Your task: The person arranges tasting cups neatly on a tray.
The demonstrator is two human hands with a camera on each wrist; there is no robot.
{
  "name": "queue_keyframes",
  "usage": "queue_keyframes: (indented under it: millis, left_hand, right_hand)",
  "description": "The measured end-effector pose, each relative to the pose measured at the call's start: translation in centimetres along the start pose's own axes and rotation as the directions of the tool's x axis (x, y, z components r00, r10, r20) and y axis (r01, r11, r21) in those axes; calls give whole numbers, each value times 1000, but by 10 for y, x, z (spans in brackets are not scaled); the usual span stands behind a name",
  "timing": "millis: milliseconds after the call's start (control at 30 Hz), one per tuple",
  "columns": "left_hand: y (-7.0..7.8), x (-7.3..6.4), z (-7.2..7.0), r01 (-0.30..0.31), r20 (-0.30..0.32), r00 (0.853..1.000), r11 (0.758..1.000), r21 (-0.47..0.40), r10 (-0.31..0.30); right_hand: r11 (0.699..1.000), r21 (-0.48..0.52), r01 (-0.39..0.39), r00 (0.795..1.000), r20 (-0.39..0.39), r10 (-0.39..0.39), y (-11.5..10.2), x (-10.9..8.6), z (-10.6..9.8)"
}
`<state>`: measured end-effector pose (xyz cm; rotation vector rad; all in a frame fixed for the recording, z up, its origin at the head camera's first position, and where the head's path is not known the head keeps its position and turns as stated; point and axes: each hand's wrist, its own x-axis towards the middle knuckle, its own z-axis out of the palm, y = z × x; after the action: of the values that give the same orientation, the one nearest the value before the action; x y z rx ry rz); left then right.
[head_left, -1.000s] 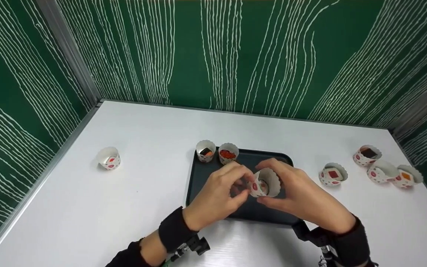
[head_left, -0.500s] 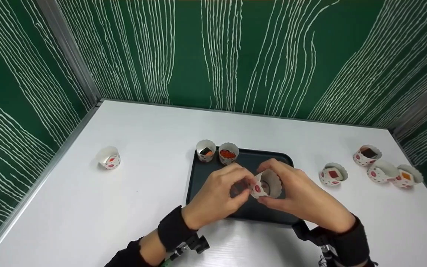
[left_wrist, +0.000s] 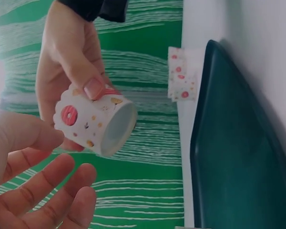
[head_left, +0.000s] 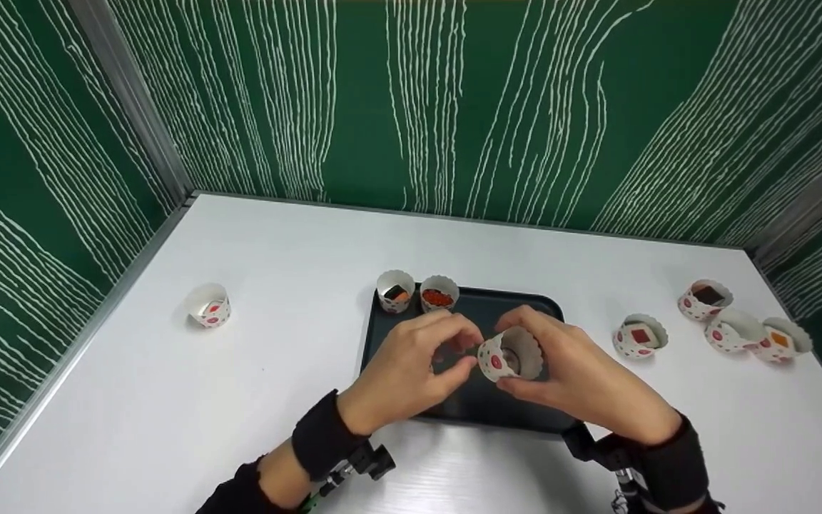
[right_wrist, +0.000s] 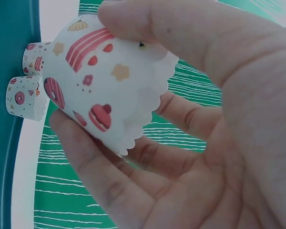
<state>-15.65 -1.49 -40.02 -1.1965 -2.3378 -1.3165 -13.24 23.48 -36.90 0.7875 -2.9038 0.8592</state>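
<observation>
In the head view my right hand (head_left: 571, 368) holds a white paper baking cup (head_left: 498, 363) above the dark tray (head_left: 468, 410). Its mouth tilts up toward the head camera. What lies at its bottom is dim and unclear. The right wrist view shows the thumb and fingers round the cup (right_wrist: 105, 76), which is printed with cakes and a doughnut. Just left of the cup is my left hand (head_left: 407, 364), its fingers loosely bent with nothing between them. In the left wrist view those fingers (left_wrist: 52, 186) spread apart near the cup's scalloped rim.
At the tray's back left corner stand two cups, one with a black-and-orange piece (head_left: 398, 293), one with red bits (head_left: 438, 298). A lone cup (head_left: 211, 307) sits far left. Several more cups, including one with a red square (head_left: 641, 337), stand right. Green walls (head_left: 354, 107) enclose the table.
My left hand has let go of the cup's edge and drawn back a little to the left. The right hand keeps its hold on the cup, almost still.
</observation>
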Motion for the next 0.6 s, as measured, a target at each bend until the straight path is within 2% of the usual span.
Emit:
queue_keyframes:
  millis: [333,500,600]
  left_hand:
    - [1,4,-17,1,-39,999,1000,12,-1]
    - [2,5,-25,-2,-58,998,999,35,4]
    - [2,4,-28,6,-64,998,1000,19,-5]
  right_hand:
    - [999,12,-30,1000,8,30,8,5,0]
    - [999,17,-50,999,11,50,18,9,2]
    - [997,22,-69,997,31,68,27,13,7]
